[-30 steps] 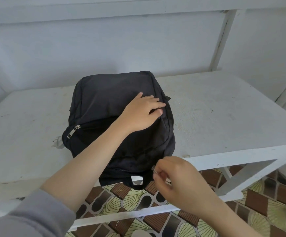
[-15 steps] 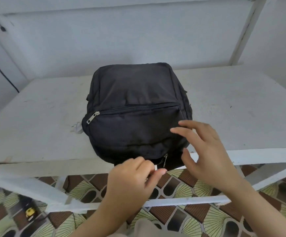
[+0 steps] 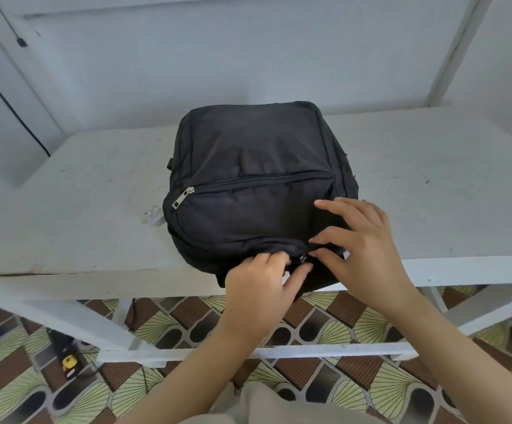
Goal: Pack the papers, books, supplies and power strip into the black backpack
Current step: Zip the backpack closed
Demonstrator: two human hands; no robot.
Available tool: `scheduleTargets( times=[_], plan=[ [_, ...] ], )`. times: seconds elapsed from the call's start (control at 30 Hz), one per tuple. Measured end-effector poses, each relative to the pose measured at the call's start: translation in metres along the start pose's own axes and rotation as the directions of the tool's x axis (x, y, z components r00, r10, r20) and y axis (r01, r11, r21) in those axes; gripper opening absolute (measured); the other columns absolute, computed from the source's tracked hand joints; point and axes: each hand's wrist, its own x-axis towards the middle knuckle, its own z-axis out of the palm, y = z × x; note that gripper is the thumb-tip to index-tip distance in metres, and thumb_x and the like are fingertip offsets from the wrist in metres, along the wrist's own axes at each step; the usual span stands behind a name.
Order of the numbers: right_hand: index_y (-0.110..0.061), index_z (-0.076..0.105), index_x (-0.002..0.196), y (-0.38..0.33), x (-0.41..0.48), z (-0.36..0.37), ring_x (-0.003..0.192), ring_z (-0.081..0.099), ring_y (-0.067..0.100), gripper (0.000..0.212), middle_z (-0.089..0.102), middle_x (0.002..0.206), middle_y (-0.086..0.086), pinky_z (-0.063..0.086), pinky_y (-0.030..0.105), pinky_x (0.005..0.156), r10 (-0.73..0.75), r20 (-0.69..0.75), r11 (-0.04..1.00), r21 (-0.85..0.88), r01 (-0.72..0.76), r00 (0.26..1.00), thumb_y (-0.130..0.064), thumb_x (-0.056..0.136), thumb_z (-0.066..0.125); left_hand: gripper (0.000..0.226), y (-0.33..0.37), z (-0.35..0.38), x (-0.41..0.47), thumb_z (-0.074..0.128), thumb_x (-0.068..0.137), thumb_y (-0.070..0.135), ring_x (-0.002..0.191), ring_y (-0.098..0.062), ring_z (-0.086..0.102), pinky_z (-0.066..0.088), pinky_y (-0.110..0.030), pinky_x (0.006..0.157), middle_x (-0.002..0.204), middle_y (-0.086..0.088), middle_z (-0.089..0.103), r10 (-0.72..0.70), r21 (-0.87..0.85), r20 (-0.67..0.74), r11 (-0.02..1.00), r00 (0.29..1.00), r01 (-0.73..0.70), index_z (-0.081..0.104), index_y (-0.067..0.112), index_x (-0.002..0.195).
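The left hand (image 3: 257,283) curls its fingers over the near seam of the black backpack (image 3: 254,154), low in the middle of the frame. It grips the fabric there, and its thumb reaches right toward the zipper slider (image 3: 303,258). The right hand (image 3: 367,252) lies just right of the slider with its fingers spread and mostly straight, and their tips press down on the cloth. The slider sits in the small gap between the two hands. I cannot tell whether either hand has the pull tab itself.

The backpack lies flat on the white table (image 3: 432,194), bulging, with its near end hanging a little over the table's front edge. The front-pocket zipper pull (image 3: 182,198) rests at the left end of its closed track.

No papers, books or supplies lie loose on the table, so the packing looks nearly done and the step in hand looks like working the main zipper. A white plug (image 3: 154,216) pokes out at the backpack's left side, touching it; it may belong to the power strip.

The next move calls for a firm pinch on the pull tab. One hand should then draw it along the track while the other keeps the seam taut. The plug may need tucking in first.

Below the table, a small yellow object (image 3: 68,362) lies on the tiled floor (image 3: 325,328) at lower left.
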Motion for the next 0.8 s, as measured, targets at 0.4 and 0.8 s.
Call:
scheduleTargets(
  times=[0.4, 0.8],
  plan=[
    [-0.025, 0.073, 0.089, 0.003, -0.006, -0.002, 0.126, 0.042, 0.024, 0.021, 0.056, 0.132, 0.005, 0.024, 0.049, 0.109, -0.076, 0.081, 0.997, 0.026, 0.074, 0.994, -0.032, 0.082, 0.054, 0.03, -0.005, -0.015, -0.011, 0.047, 0.091, 0.024, 0.045, -0.006, 0.048, 0.031, -0.012, 0.043, 0.058, 0.005, 0.057, 0.106, -0.142, 0.119, 0.986, 0.987, -0.089, 0.065, 0.012, 0.07],
    [-0.021, 0.071, 0.078, 0.01, 0.007, -0.002, 0.126, 0.042, 0.026, 0.02, 0.054, 0.133, 0.007, 0.028, 0.051, 0.107, -0.115, 0.051, 0.99, 0.083, 0.111, 0.992, -0.029, 0.081, 0.053, 0.046, -0.059, -0.063, -0.046, 0.036, 0.097, 0.033, 0.044, -0.006, 0.047, 0.037, -0.019, 0.035, 0.054, 0.006, 0.053, -0.067, -0.07, 0.114, 0.995, 0.991, 0.075, 0.062, 0.012, 0.067]
  ],
)
